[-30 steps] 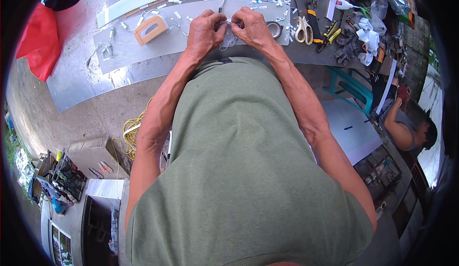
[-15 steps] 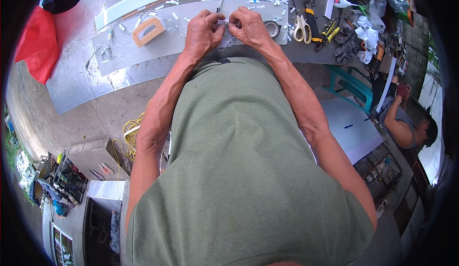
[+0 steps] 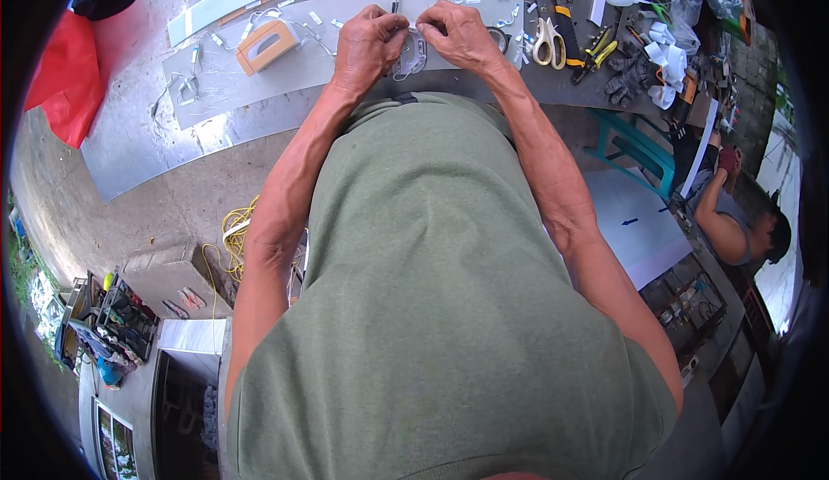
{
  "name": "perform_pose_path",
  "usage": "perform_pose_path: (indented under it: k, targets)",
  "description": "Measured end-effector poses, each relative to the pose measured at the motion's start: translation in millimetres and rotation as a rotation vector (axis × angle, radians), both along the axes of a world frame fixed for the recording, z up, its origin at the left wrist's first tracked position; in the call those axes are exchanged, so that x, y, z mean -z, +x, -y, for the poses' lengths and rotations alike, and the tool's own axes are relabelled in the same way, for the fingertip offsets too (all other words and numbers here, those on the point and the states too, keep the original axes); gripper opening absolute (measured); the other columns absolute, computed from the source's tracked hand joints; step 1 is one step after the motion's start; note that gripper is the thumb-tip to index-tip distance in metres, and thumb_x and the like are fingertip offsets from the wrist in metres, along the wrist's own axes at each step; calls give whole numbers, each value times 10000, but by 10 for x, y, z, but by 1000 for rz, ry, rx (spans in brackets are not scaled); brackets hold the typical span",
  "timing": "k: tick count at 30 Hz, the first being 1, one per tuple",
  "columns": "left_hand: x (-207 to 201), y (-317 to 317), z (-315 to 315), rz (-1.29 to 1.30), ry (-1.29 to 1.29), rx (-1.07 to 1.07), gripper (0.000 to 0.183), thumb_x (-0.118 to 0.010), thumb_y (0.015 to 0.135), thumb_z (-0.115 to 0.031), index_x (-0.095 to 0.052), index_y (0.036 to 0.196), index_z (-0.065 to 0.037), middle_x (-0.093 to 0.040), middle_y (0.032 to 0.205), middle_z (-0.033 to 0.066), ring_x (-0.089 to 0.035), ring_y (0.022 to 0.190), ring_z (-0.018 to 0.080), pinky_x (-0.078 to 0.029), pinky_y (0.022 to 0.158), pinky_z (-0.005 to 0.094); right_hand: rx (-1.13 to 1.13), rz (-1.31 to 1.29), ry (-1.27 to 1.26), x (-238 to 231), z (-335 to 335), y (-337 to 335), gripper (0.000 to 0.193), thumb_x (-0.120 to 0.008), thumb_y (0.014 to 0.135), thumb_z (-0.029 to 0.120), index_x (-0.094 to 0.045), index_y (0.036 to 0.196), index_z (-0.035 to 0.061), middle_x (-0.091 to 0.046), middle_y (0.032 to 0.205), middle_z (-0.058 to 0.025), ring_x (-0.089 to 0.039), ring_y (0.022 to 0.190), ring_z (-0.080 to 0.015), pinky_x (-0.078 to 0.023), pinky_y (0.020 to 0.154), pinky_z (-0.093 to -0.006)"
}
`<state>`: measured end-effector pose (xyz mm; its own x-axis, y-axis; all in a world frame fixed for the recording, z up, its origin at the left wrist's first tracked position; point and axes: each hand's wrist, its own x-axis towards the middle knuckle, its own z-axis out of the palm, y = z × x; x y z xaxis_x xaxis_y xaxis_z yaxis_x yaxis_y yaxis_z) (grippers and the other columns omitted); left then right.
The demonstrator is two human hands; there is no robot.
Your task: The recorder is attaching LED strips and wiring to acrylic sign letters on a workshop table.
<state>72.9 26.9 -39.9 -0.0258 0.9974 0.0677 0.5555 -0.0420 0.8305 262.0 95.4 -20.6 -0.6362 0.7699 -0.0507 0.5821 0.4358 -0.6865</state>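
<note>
Right of the box [image 3: 269,47] on the counter [image 3: 134,159], the left hand [image 3: 370,47] and right hand [image 3: 459,38] nearly meet beside looped wire [image 3: 420,53], each grip pinched closed; anything held is too small to tell.

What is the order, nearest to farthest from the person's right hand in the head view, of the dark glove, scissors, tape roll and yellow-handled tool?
From the right hand:
1. Tape roll, just right of it, partly hidden
2. Scissors, farther right
3. Yellow-handled tool, right of the scissors
4. Dark glove, farthest right
</note>
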Motion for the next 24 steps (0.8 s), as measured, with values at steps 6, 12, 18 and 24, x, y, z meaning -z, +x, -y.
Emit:
perform_pose_path:
  k: [6, 12, 18, 24]
  targets:
    - [4, 2, -8, -1, 1, -7, 178, -770, 827, -114, -787, 1000, -74, -703, 858, 96, -664, 693, 189, -544, 658, 312, 9, 14, -56, -47, -23, 1, 191, -655, 916, 169, -736, 984, 10, -700, 904, -122, -687, 777, -268, -546, 728, -369]
    - [-19, 3, -4, 1, -1, -8, 180, -771, 827, -114, -786, 1002, -73, -702, 854, 98, -663, 689, 193, -544, 658, 314, 13, 17, -81, -43, -37, 5, 191, -661, 913, 167, -736, 993, 9, -707, 913, -120, -693, 785, -257, -550, 731, -360]
    - [-5, 5, -1, -8, -16, -6, 180, -770, 827, -114, -788, 1002, -74, -702, 848, 98, -663, 687, 194, -542, 657, 317, 28, 51, -133, -52, -35, -21, 195, -690, 896, 180, -735, 972, 7, -708, 885, -120, -702, 764, -250, -563, 723, -352]
    - [-10, -32, -31, 20, -27, 12, 179, -757, 841, -130, -788, 1008, -74, -706, 852, 94, -666, 689, 185, -543, 658, 312, 8, 58, -57, -2, -31, -60, 176, -711, 871, 160, -722, 934, -4, -689, 845, -133, -691, 735, -253, -556, 698, -361]
